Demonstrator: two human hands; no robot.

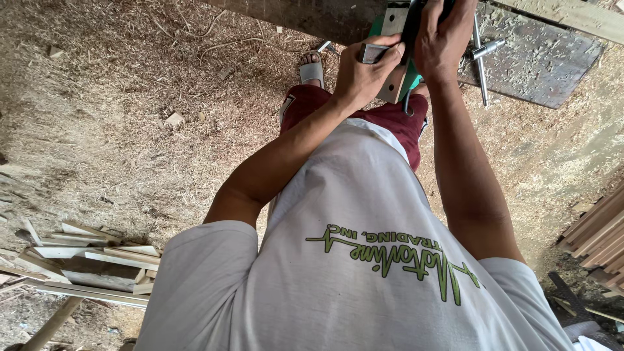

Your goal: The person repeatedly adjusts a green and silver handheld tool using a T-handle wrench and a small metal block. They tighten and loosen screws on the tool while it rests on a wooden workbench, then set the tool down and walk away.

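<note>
white shirt cloth [364, 260] with green lettering fills the near field, closest to the camera; both of my forearms run up and away from it toward the tool.

the green power tool [398, 62], with its grey metal plate and pale base, sits at the top centre of the view, in front of my knees and above the dark red shorts [390, 117]. its long axis runs roughly away from me, tilted slightly to the right. part of it is cut off by the top edge, so i cannot tell its full shape.

my left hand [363, 71] is closed around the near, lower-left side of the tool, fingers wrapped over the metal plate. my right hand [442, 39] is closed on the upper right part, on what looks like a dark handle. the left hand is the nearer one to my body; the right sits further out along the axis.

just right of the tool, a metal t-handled wrench [482, 58] lies on a dark sheet [539, 65]. sawdust floor [117, 117] spreads left; a sandalled foot [312, 68] shows beside the left hand. offcut wood strips [91, 263] lie lower left, stacked boards [598, 234] at right.
</note>
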